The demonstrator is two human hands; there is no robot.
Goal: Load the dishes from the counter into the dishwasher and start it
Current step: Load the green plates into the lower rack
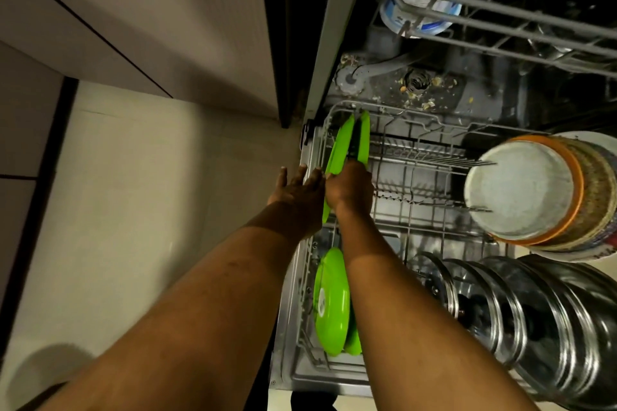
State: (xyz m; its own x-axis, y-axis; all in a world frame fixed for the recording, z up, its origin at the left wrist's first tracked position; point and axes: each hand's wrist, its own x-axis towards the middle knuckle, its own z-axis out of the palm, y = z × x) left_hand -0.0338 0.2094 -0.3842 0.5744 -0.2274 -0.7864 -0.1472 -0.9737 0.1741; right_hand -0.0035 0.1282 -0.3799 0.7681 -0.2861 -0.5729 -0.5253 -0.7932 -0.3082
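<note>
Green plates (347, 140) stand on edge in the far left corner of the lower rack (434, 162) as loading goes on. The right hand (349, 188) is curled round the near rim of one of them. The left hand (297, 190), fingers straight, rests by the rack's side. Next, probably: seat it between the tines, release, fetch more dishes.
</note>
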